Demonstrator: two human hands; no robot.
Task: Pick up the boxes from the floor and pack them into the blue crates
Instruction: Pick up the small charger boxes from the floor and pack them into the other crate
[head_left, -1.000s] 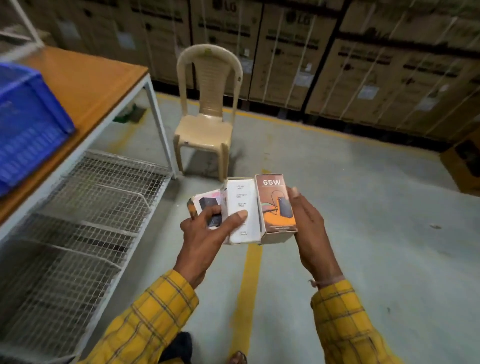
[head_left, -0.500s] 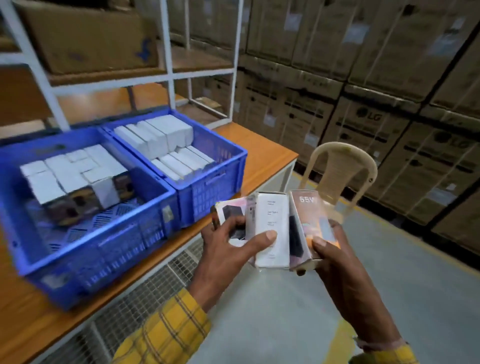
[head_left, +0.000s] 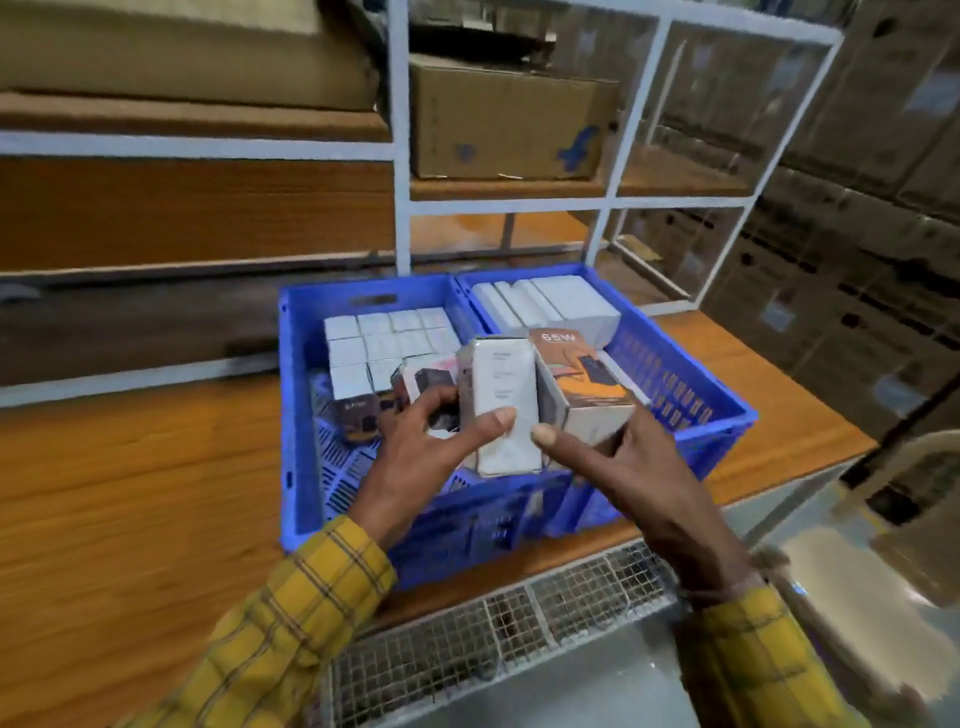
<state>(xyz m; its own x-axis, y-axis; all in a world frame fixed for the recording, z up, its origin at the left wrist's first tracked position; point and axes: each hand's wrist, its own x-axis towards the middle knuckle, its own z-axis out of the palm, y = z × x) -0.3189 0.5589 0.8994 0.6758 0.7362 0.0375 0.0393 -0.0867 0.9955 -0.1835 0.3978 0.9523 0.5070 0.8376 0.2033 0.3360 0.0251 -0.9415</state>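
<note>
The left hand (head_left: 431, 447) curls its fingers (head_left: 426, 402) round a pale box with a dark picture (head_left: 428, 382), while its thumb presses the face of the white box (head_left: 504, 405) in the middle. The right hand (head_left: 628, 462) grips the orange box (head_left: 582, 384) marked 65 W, thumb laid against the white box's lower corner, the other fingers hidden beneath. These three small cartons sit side by side, touching, held upright and slightly tilted above the near edge of the left blue crate (head_left: 301, 415).

Two blue crates stand side by side on the wooden bench (head_left: 130, 493). The left one holds a block of white-topped boxes (head_left: 389, 338) packed in rows against its far wall, roughly a dozen, though blur prevents an exact count; its slotted floor shows bare at the near side. The right blue crate (head_left: 691, 395) holds larger white boxes (head_left: 550, 306), about four in a row.

Yellow checked sleeves (head_left: 291, 618) cover both forearms. Behind the crates rises a white shelf frame (head_left: 400, 156) carrying one brown carton (head_left: 509, 124). A wire mesh rack (head_left: 493, 639) lies below the bench edge.
</note>
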